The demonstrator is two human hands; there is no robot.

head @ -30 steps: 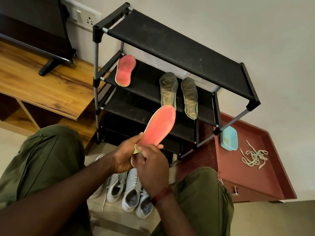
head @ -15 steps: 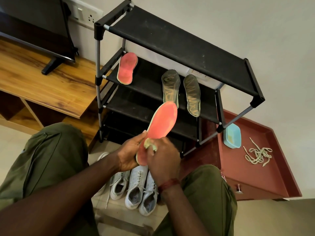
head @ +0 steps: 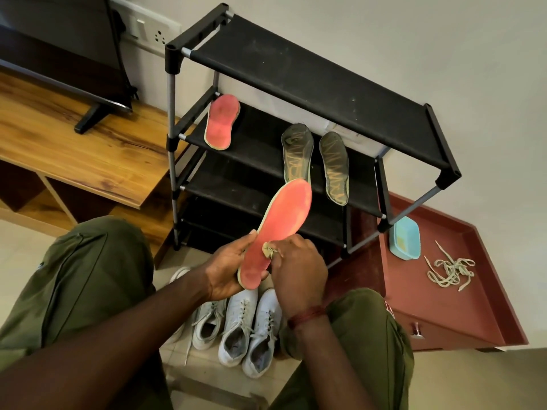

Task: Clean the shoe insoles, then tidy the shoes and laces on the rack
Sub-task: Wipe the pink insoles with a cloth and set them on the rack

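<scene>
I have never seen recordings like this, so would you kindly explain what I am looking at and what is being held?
There is no machine here: a person wears one camera on the head, looking down at their own bare hands. The left hand holds a pink insole by its heel end, while the right hand pinches a small pale cloth against it. Behind stands a black shoe rack; on the shelf under its top lie a matching pink insole and two grey-green insoles. White sneakers stand on the floor below the hands. To the right, a reddish cabinet carries a blue tub and loose laces.
</scene>
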